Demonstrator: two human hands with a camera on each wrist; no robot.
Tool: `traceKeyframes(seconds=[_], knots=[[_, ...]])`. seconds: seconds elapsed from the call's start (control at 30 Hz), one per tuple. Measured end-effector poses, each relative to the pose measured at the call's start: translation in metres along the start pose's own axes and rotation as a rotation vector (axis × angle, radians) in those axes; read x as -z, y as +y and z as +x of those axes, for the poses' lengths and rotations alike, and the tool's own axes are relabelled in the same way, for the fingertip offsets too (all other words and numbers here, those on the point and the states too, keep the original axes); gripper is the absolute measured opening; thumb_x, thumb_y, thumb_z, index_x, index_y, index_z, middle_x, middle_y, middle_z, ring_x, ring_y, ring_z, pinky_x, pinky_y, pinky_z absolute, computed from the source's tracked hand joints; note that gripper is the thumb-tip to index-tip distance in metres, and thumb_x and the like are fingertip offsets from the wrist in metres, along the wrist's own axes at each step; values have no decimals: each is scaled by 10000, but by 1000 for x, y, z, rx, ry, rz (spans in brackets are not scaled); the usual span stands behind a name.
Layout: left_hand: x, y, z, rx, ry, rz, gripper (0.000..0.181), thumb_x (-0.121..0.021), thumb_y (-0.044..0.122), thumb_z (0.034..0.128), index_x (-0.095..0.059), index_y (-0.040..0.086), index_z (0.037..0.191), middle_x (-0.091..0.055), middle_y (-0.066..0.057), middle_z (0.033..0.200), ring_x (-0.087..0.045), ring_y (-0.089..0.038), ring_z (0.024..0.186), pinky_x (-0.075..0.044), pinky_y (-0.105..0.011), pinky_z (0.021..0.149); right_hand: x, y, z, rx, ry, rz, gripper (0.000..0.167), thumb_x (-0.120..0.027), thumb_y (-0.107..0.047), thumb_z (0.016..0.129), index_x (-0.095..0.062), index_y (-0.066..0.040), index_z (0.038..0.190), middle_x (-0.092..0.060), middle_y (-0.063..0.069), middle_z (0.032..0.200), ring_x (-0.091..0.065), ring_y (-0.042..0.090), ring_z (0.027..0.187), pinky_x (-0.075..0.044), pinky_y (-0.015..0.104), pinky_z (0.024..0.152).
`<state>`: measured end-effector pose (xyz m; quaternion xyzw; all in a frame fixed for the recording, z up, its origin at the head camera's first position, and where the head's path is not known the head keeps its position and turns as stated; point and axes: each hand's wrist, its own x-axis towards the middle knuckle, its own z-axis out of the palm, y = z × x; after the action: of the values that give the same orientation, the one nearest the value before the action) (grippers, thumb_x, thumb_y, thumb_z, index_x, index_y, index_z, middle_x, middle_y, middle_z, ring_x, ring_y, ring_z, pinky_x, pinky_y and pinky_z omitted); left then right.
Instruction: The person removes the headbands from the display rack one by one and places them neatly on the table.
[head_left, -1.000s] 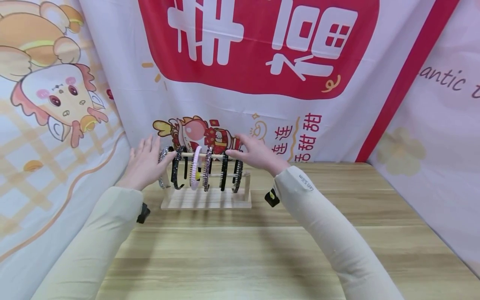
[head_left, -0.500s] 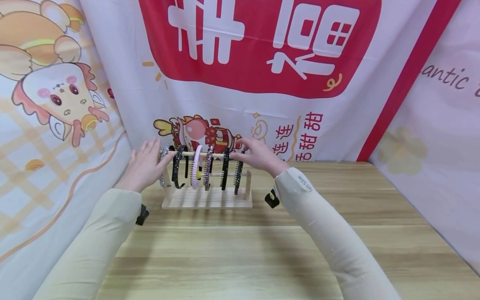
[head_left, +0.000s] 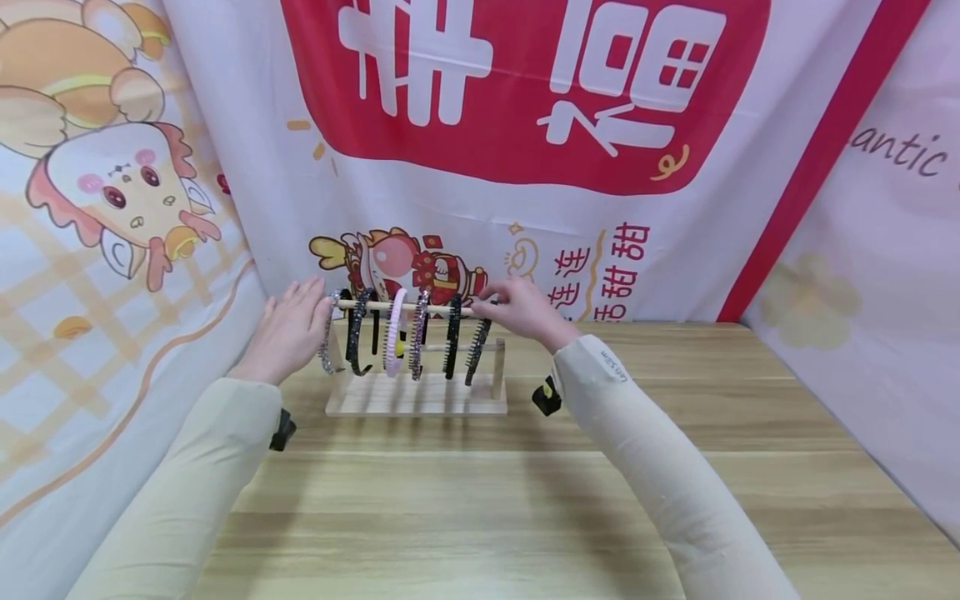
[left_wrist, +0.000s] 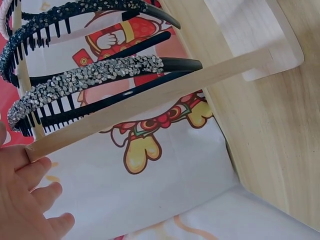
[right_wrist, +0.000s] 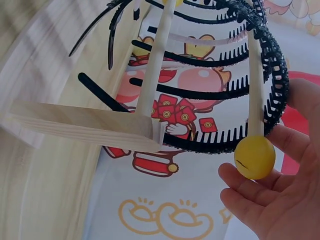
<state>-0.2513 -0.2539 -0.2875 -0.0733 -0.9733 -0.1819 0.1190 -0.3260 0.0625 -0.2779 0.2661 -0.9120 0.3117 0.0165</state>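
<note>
A wooden headband rack point(head_left: 416, 407) stands against the back cloth, several headbands hanging on its upper rod. My left hand point(head_left: 285, 329) is at the rack's left end, fingers fairly straight. In the left wrist view a finger touches the tip of the rack's end post point(left_wrist: 115, 110), beside a silver-stone headband point(left_wrist: 85, 77). At the other end my right hand point(head_left: 525, 310) pinches the top of the rightmost black headband point(head_left: 477, 354), which hangs tilted. Below those fingers, a yellow ball point(right_wrist: 255, 157) caps the rod, close to the other fingertips.
A pink headband point(head_left: 394, 333) and a glittery one point(head_left: 418, 337) hang mid-rod. Printed cloths enclose the wood-grain table point(head_left: 450, 500) at the back and on both sides. A black wrist camera point(head_left: 546, 397) sits under my right cuff.
My left thumb has drawn in from over the rod towards the left post. The right hand has shifted slightly right, and the rightmost headband now hangs at more of a slant.
</note>
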Motion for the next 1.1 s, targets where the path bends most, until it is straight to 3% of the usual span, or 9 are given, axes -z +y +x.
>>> traceKeyframes(seconds=[0.17, 0.4, 0.53, 0.7, 0.97, 1.1], knots=[[1, 0, -1, -6, 9, 3, 566, -122, 343, 1011, -144, -20, 1445, -111, -209, 1494, -34, -406, 1351, 80, -529, 1064, 1, 2, 0, -5, 2, 16, 272, -613, -325, 887, -660, -114, 1052, -387, -14, 546, -305, 112, 465, -308, 241, 442], [1, 0, 0, -15, 14, 25, 541, -143, 308, 1015, -162, -26, 1440, -125, -208, 1492, -48, -412, 1348, 73, -522, 1068, 1, 5, 0, -27, 11, 64, 216, -607, -274, 887, -674, -108, 1008, -582, 51, 723, -458, 155, 601, -424, 286, 564], [0, -1, 0, -17, 15, 36, 539, -142, 304, 1015, -167, -28, 1439, -125, -207, 1492, -53, -415, 1347, 68, -522, 1069, 2, 6, 1, -37, 39, 104, 159, -592, -182, 878, -691, -87, 957, -651, 70, 790, -495, 154, 618, -436, 272, 573], [0, -1, 0, -20, 19, 37, 541, -140, 304, 1014, -176, -33, 1436, -130, -211, 1490, -55, -415, 1347, 63, -525, 1070, 7, 3, 1, -61, 68, 118, 154, -586, -118, 850, -700, -66, 939, -626, 43, 752, -476, 145, 617, -409, 247, 547], [0, 0, 0, -21, 13, 38, 565, -114, 332, 1010, -174, -35, 1436, -127, -212, 1489, -50, -414, 1348, 65, -525, 1069, 21, -1, -3, -76, 92, 119, 173, -567, -129, 885, -699, -71, 980, -617, 44, 806, -440, 146, 618, -384, 249, 543], [1, 0, 0, -19, 10, 38, 572, -106, 341, 1008, -169, -33, 1437, -123, -213, 1490, -45, -413, 1348, 68, -523, 1069, 29, -3, -6, -82, 94, 141, 178, -564, -131, 889, -703, -71, 984, -600, 71, 751, -426, 151, 595, -366, 259, 532]])
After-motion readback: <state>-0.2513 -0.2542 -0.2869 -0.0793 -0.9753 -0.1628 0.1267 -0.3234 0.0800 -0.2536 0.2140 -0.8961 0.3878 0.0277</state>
